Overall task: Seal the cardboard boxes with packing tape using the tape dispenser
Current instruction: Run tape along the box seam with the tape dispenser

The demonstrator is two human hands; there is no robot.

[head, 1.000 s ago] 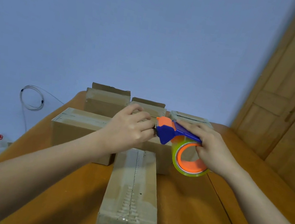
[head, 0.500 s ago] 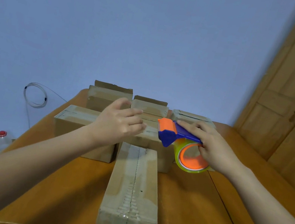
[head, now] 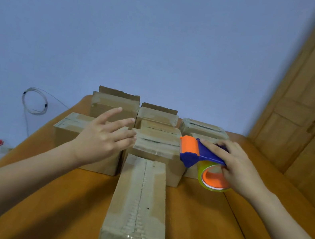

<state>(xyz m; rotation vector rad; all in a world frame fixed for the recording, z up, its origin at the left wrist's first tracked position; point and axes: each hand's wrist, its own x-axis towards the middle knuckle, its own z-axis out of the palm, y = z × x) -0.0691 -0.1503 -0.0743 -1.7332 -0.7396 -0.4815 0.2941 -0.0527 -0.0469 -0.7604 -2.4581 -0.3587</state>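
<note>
A long cardboard box (head: 138,204) lies lengthwise in front of me, tape running along its top seam. Behind it stands a middle box (head: 156,143) with a taped top. My right hand (head: 234,166) grips the blue and orange tape dispenser (head: 198,155), whose roll of clear tape (head: 213,178) hangs over the table to the right of the middle box. My left hand (head: 105,137) hovers with fingers spread above the left box (head: 69,127), holding nothing.
Several more cardboard boxes (head: 115,104) crowd the back of the wooden table (head: 206,233), two with raised flaps. A coiled cable (head: 34,101) hangs on the blue wall at left. Wooden cabinet doors (head: 312,117) stand at right.
My left hand let go near the dispenser's mouth, opened its fingers and drew back to the left. The dispenser shifted right, away from the middle box.
</note>
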